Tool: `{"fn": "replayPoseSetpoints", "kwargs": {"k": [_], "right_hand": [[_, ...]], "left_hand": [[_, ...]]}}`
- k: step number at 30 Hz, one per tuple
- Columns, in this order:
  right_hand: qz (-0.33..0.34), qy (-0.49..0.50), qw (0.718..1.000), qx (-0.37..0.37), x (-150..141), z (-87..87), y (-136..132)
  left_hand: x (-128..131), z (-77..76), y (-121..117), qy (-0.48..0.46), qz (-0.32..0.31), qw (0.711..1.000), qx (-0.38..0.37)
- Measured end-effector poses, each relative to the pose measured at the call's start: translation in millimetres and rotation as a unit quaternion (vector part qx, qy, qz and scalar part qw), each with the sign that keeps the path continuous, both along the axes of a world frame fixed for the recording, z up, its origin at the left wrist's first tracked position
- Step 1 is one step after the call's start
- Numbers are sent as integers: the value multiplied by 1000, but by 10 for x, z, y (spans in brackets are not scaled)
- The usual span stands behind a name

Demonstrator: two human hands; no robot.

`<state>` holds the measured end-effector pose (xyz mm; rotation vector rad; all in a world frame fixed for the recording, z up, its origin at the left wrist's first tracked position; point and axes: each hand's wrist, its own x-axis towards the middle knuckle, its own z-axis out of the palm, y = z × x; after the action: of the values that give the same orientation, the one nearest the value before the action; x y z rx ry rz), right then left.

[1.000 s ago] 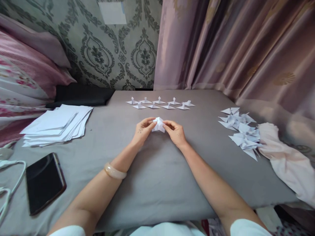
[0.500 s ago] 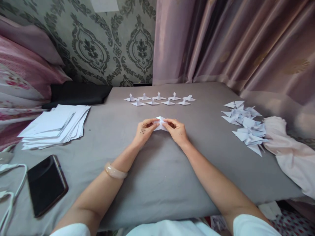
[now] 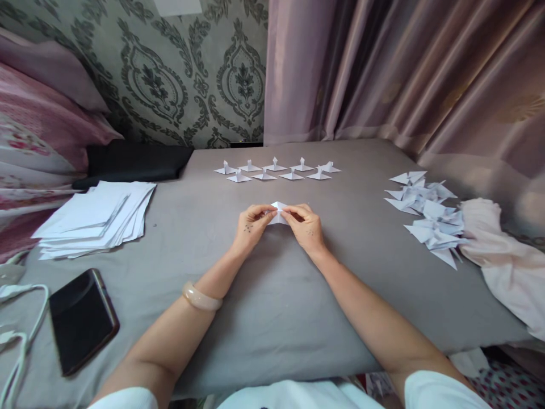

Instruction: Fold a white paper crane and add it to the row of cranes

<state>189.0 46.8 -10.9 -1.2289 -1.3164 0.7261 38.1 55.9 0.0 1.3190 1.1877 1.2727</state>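
A small piece of folded white paper is held over the middle of the table. My left hand pinches its left side between thumb and fingers. On its right side, my right hand grips it the same way. The fingertips almost meet at the centre and hide part of the folds. Beyond the hands stand two rows of folded white paper cranes with their wings spread.
At the left lies a stack of white paper sheets, with a black phone and white cables nearer me. More folded paper cranes are heaped at the right beside a pale cloth. A black folded item lies at the back left.
Both hands keep their pinch on the folded paper, and the fingertips have drawn slightly closer together at its centre. The view has shifted a little.
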Motion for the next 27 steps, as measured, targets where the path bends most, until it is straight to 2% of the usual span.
{"fn": "replayPoseSetpoints", "kwargs": {"k": [6,11,15,18,22,27], "right_hand": [[-15,-12,1000,14,-23,0,-3],[-25,-12,999,17,-43,27,-19],[-11,-1,1000,26,-39,39,-28],[-2,-12,1000,21,-21,44,-30],[2,-22,1000,16,-6,49,-32],[7,-34,999,17,-20,64,-45]], "left_hand": [[53,82,-48,-69,-8,996,-51],[78,109,-64,-89,-5,994,-68],[40,81,-41,-23,13,1000,-15],[1,78,-28,26,-3,999,26],[-13,87,-27,45,-28,998,30],[1,67,-25,67,-17,996,56]]}}
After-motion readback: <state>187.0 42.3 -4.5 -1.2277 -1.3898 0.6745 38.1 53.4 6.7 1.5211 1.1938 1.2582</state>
